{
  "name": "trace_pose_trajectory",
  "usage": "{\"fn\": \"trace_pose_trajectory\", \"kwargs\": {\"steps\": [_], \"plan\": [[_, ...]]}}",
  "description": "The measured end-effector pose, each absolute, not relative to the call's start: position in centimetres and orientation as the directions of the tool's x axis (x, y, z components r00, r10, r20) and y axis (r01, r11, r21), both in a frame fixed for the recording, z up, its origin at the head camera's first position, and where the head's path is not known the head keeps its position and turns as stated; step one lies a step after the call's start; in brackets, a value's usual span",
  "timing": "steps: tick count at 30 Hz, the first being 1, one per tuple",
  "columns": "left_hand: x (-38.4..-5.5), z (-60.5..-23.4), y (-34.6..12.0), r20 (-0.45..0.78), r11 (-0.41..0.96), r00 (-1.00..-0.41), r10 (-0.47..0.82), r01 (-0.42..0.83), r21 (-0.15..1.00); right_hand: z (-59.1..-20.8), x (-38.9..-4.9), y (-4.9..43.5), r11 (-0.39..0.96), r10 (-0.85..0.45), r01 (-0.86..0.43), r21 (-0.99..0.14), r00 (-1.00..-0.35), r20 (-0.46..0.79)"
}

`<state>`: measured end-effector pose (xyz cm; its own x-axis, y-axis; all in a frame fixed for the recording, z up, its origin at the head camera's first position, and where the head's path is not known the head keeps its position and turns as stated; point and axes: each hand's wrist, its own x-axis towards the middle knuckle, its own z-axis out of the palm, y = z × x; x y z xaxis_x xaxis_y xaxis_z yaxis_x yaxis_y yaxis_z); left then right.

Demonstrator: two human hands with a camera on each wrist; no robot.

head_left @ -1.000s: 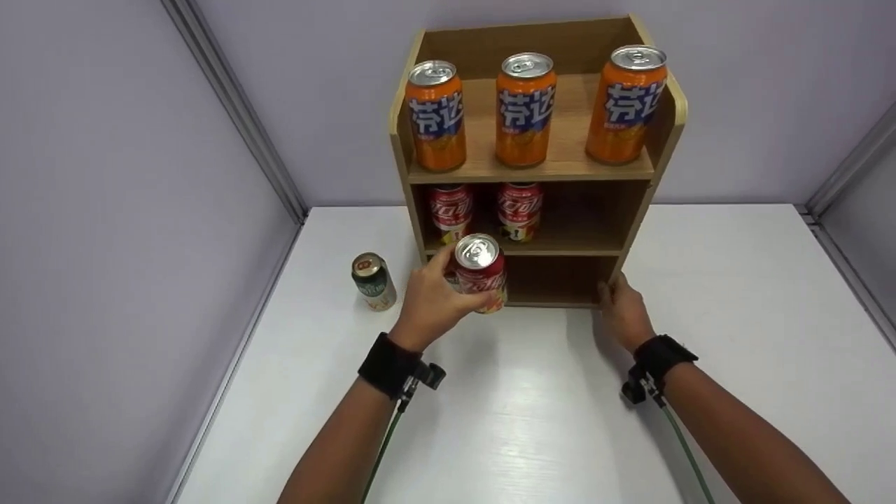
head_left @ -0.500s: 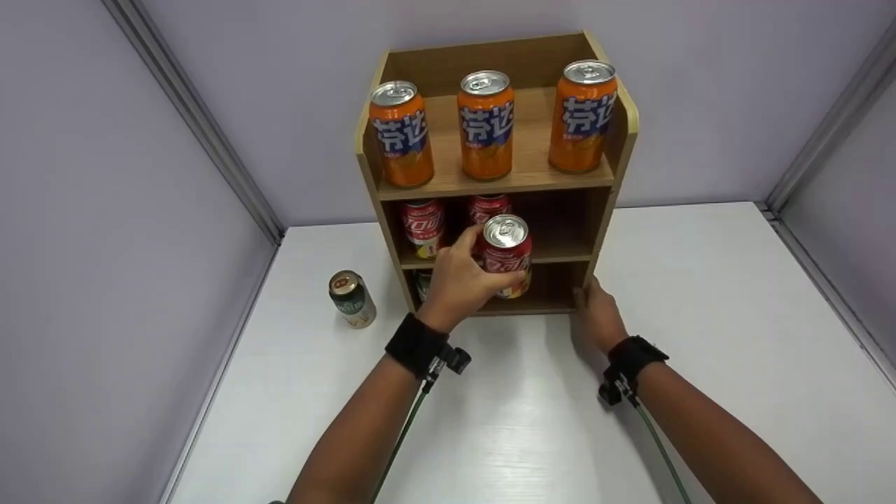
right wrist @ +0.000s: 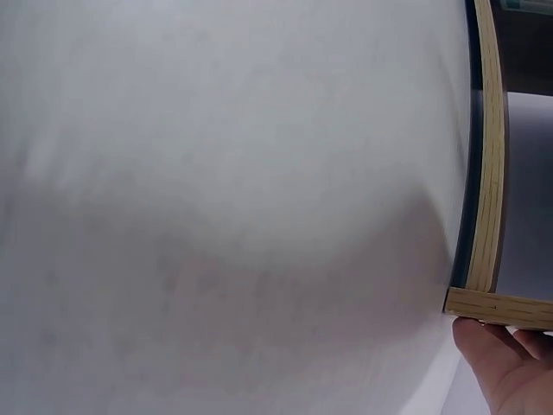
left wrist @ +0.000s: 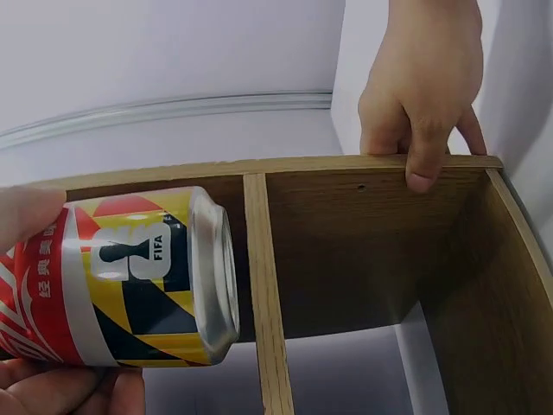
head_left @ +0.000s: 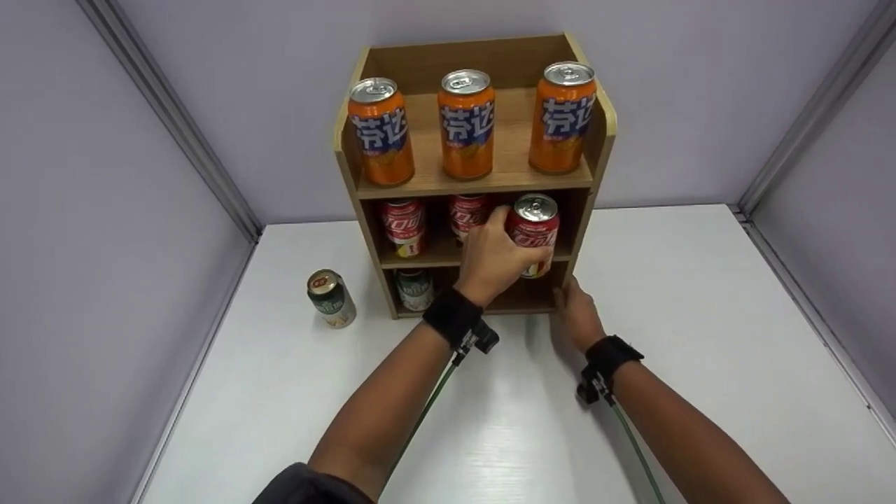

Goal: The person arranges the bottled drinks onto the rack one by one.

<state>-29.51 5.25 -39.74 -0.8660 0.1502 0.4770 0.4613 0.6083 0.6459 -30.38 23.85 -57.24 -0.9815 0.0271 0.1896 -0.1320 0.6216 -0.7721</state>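
Note:
My left hand (head_left: 490, 259) grips a red cola can (head_left: 535, 227) upright, at the right part of the wooden shelf's middle level. In the left wrist view, the can's (left wrist: 143, 285) yellow and black lower end points toward the middle board, thumb and fingers on opposite sides. My right hand (head_left: 579, 318) holds the shelf (head_left: 465, 63) by its lower right side panel; the left wrist view shows the right thumb (left wrist: 423, 160) over the inner face. Two more cola cans, one on the left (head_left: 404, 227) and one in the middle (head_left: 465, 213), stand on that level, the middle one partly hidden.
Three orange soda cans, left (head_left: 381, 136), middle (head_left: 467, 129) and right (head_left: 563, 122), stand on the top level. One green and white can (head_left: 415, 290) is in the bottom level at left. Another green can (head_left: 331, 301) stands on the white table (head_left: 231, 420), left of the shelf.
My left hand has carried the cola can rightward, from before the lower left of the shelf to its middle level's right part. The right hand keeps its hold; the head view has shifted.

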Motion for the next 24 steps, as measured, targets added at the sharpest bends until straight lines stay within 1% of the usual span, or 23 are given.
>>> {"fn": "trace_pose_trajectory", "kwargs": {"steps": [3, 10, 15, 18, 22, 24], "plan": [[-30.1, -39.7, 6.1, 0.471, 0.634, -0.870, 0.145, 0.447, 0.631, -57.2, -30.3, 23.7, 0.627, 0.023, -0.129, -0.769, -0.983, 0.184], [-31.4, -39.6, 7.6, 0.427, 0.645, -0.896, 0.127, 0.401, 0.650, -56.9, -30.1, 23.7, 0.608, 0.039, -0.098, -0.788, -0.987, 0.154], [-32.2, -39.6, 8.2, 0.398, 0.656, -0.910, 0.112, 0.369, 0.659, -57.1, -30.0, 23.9, 0.617, 0.030, -0.134, -0.776, -0.981, 0.194], [-32.5, -39.4, 8.6, 0.351, 0.657, -0.931, 0.103, 0.329, 0.678, -57.1, -30.1, 24.0, 0.614, 0.025, -0.147, -0.775, -0.978, 0.206], [-32.7, -39.1, 9.0, 0.278, 0.651, -0.956, 0.090, 0.268, 0.710, -57.2, -30.3, 23.9, 0.608, 0.031, -0.121, -0.784, -0.984, 0.176], [-32.9, -39.1, 9.1, 0.268, 0.636, -0.959, 0.088, 0.261, 0.726, -57.1, -30.4, 23.8, 0.611, 0.032, -0.119, -0.783, -0.984, 0.175]]}}
